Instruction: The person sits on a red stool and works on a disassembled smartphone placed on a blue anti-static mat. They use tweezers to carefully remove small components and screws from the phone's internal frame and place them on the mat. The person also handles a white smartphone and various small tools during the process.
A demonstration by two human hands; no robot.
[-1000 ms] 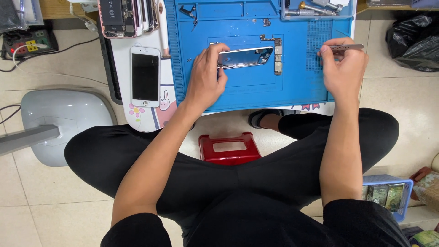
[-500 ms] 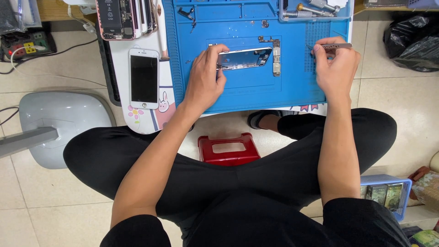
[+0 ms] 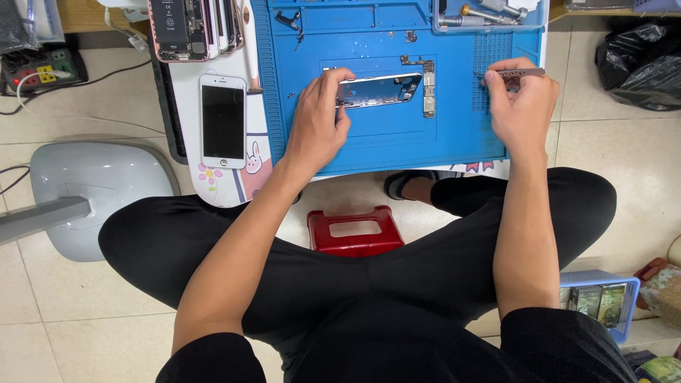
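A blue work mat (image 3: 369,152) is lying on a low white board (image 3: 186,99), carrying a phone frame (image 3: 379,90) and tools, while a white phone (image 3: 223,120) is resting beside it.

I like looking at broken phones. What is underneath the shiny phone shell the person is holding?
Under the phone shell lies the blue work mat. The left hand steadies the shell's left end and covers the mat there. The right hand holds tweezers off to the side.
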